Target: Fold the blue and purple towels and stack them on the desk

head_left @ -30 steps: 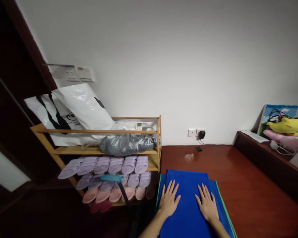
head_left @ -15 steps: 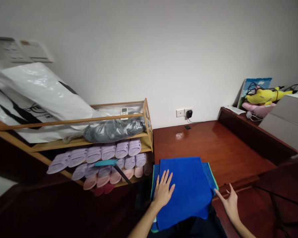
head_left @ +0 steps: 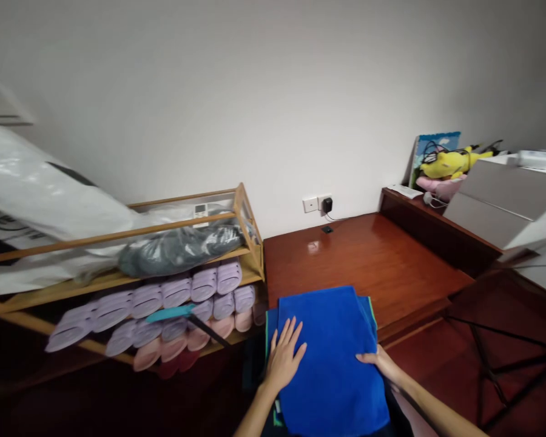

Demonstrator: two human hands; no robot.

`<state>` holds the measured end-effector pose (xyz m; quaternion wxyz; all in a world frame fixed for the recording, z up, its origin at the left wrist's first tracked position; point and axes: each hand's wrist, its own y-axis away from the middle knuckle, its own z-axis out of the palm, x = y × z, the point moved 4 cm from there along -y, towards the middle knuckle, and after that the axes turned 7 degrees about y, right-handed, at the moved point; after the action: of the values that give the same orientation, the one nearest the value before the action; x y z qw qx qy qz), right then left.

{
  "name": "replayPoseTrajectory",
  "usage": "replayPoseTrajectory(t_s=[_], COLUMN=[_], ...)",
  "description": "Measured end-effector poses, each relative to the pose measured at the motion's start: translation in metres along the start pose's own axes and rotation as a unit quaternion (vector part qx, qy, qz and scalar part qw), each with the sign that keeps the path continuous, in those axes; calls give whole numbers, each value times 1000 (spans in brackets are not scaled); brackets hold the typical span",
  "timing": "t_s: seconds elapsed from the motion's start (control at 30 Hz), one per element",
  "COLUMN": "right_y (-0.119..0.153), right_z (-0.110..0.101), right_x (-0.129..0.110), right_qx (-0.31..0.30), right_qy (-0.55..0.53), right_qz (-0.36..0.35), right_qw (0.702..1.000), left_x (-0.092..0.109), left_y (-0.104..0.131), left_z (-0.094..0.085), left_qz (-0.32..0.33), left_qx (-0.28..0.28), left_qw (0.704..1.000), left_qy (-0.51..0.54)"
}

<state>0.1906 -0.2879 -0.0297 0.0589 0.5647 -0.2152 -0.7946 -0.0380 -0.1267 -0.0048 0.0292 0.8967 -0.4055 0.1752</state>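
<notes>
A bright blue cloth (head_left: 330, 364) lies spread near me, its far end over the edge of a reddish-brown wooden surface (head_left: 346, 261). Under it, darker blue cloth with green edging (head_left: 368, 309) shows at both sides. My left hand (head_left: 283, 359) rests flat on the left part of the blue cloth with its fingers spread. At the right edge of the cloth, my right hand (head_left: 382, 363) has its thumb on top; its other fingers are hidden beneath, so the edge lies pinched between them.
On the left stands a wooden rack (head_left: 250, 243) with plastic-wrapped items and rows of slippers (head_left: 148, 300). A plug (head_left: 327, 205) sits in the wall socket. At the right are a yellow plush toy (head_left: 448, 164), grey boxes (head_left: 495, 200) and dark metal legs (head_left: 491, 370).
My right hand has moved from beside the cloth onto its right edge and taken hold of it. My left hand stays on the cloth. The view has shifted right.
</notes>
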Motion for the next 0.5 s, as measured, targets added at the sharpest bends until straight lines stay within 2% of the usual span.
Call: replayPoseTrajectory(t_s=[0.13,0.23,0.33,0.43,0.5], right_y=[30,43,48,62,88], right_z=[-8,-20,-38,-76,-119], right_x=[-33,-44,-51,-60,-67], right_qx=[-5,9,45,124,216], right_qy=[-14,-8,-18,-42,-58], right_qz=[-17,-26,-36,-41,-32], right_qw=[1000,1000,998,991,974], left_x=[-2,-6,-16,-25,-27], left_y=[-6,-9,-9,-9,-8], left_z=[-2,-1,3,10,14], left_qz=[0,-29,-54,-57,-58], left_qx=[13,29,21,15,19], left_qw=[1000,999,998,997,998], left_qy=[4,13,32,39,24])
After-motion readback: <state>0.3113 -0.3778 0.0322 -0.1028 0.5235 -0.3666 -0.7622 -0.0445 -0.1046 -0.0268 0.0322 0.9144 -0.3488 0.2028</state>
